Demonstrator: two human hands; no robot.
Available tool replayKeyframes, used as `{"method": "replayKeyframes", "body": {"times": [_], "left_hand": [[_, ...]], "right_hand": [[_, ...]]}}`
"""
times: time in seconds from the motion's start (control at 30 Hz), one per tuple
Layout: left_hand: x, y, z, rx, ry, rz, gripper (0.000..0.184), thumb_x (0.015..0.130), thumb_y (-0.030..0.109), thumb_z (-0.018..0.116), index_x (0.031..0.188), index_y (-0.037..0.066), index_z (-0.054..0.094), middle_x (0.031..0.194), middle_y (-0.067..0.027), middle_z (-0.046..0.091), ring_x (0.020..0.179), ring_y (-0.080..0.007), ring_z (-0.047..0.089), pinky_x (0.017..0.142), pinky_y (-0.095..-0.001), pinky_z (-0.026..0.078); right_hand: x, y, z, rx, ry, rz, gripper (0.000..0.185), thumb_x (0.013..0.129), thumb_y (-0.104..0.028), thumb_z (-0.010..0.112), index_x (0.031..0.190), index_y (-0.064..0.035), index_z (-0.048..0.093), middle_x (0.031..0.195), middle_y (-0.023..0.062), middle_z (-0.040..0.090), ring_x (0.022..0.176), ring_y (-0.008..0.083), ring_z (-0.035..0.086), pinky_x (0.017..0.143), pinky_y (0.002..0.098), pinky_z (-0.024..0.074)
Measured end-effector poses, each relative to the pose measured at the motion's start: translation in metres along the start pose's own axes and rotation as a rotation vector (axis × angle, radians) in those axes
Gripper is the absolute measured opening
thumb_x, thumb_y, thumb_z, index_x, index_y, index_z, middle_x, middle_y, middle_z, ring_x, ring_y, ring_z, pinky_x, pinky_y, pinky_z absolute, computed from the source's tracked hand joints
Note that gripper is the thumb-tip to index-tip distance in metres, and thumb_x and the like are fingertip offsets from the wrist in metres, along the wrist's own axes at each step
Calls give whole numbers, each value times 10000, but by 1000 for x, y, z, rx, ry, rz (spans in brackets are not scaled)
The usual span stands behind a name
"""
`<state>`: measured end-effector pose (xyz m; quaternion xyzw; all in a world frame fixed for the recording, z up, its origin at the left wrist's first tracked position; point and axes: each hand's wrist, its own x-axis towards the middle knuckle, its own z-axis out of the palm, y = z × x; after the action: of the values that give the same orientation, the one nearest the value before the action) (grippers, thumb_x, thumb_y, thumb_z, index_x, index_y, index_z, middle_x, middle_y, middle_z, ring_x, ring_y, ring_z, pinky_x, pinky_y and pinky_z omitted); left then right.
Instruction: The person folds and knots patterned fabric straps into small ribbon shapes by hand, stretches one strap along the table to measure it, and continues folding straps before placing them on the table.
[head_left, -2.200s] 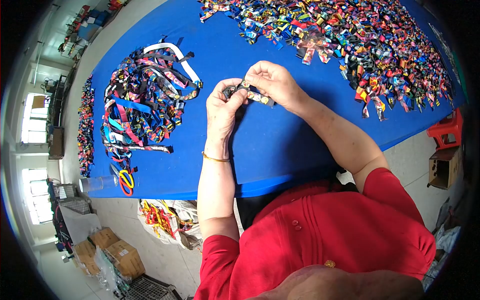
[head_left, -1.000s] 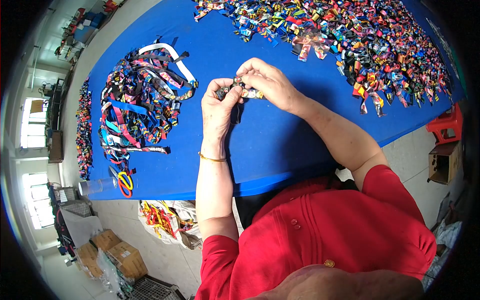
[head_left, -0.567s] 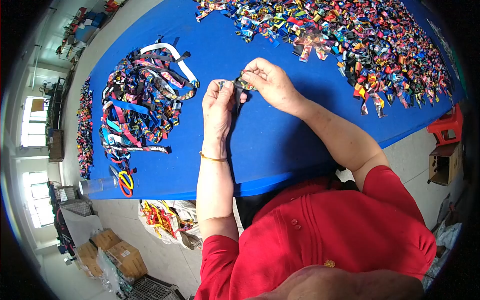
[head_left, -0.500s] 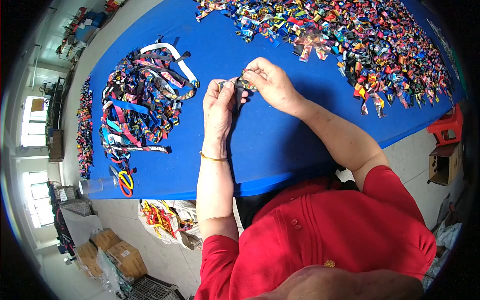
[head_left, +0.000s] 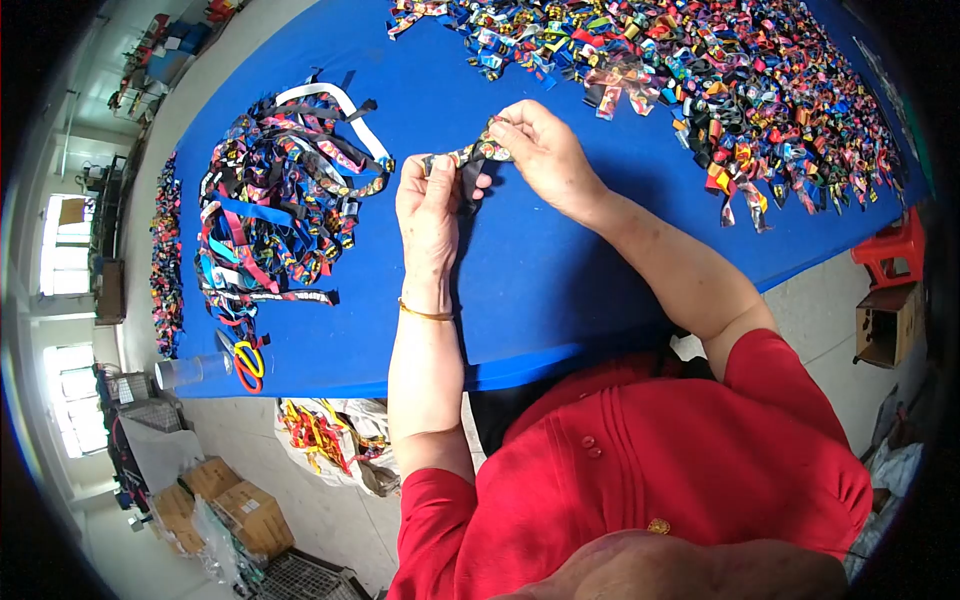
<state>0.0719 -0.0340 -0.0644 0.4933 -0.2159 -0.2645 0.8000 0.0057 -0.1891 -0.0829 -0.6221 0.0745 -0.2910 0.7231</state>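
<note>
A dark patterned ribbon strip is stretched between my two hands above the blue table. My left hand pinches its left end between thumb and fingers. At the upper right end, the fingertips of my right hand are closed on the same strip. A dark part of it hangs down between the hands. To the left lies a tangled heap of long ribbons, with a white band at its top. The large pile of short ribbon pieces covers the back right.
Scissors with red and yellow handles and a clear cylinder lie at the front left edge. Below the table are a white sack of ribbons and cardboard boxes. A red stool stands at the right.
The hands have moved slightly apart, the right one upward. More of the patterned strip now shows between them, where earlier it was bunched at the fingertips.
</note>
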Motion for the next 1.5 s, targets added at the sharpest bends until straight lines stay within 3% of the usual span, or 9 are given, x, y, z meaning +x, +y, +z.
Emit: {"method": "replayKeyframes", "body": {"times": [0.03,0.3,0.63,1.0,1.3,1.4,1.43,1.5], "left_hand": [[0,0,1,-10,18,-17,183,1022,208,601,1017,40,528,915,-130,703,768,-189,693,696,-289,551],[1,-3,-2,27,-78,-54,184,963,150,683,1067,1,657,806,-94,699,665,-138,628,622,-256,498],[5,-3,-8,-66,-20,-51,177,949,113,692,1044,-29,645,770,-100,692,646,-159,645,619,-259,525],[3,-1,-8,-73,27,-22,162,931,70,702,1030,-28,619,765,-110,682,627,-160,635,605,-274,544],[2,0,-10,-39,-27,-45,181,925,82,713,1058,-1,622,893,-91,699,722,-150,657,660,-276,540],[2,1,3,70,250,125,184,923,44,710,1058,-5,595,989,-104,680,819,-106,630,737,-236,519],[3,-2,-7,183,283,174,185,931,51,706,1074,11,594,1040,-65,653,902,-81,602,792,-221,497],[1,0,-8,332,289,282,180,936,56,704,1082,27,603,1013,-37,645,893,-74,593,790,-219,493]], "right_hand": [[1,-1,-1,33,-29,4,122,1005,-117,606,1026,2,593,896,42,663,836,90,621,745,268,523],[-7,-28,1,38,-197,185,165,1001,-115,621,1099,1,556,863,36,656,784,76,616,686,248,508],[-10,-36,5,83,-284,183,276,980,-57,633,1196,22,481,817,51,650,712,89,622,628,235,495],[-10,-27,-1,48,-335,156,265,977,-125,646,1180,-16,515,796,25,657,624,41,549,514,209,424],[-10,-28,-1,51,-253,222,126,979,-137,649,986,-17,614,791,27,676,639,41,567,523,205,427],[-6,-19,-3,31,-189,177,118,977,-134,651,981,-20,622,785,22,674,652,34,572,533,205,436],[-5,-15,-3,20,-167,151,117,977,-133,652,985,-20,623,783,20,673,657,32,574,534,206,438],[-4,-19,-5,-46,-161,144,124,976,-138,655,980,-18,622,788,17,672,658,34,575,536,208,442]]}}
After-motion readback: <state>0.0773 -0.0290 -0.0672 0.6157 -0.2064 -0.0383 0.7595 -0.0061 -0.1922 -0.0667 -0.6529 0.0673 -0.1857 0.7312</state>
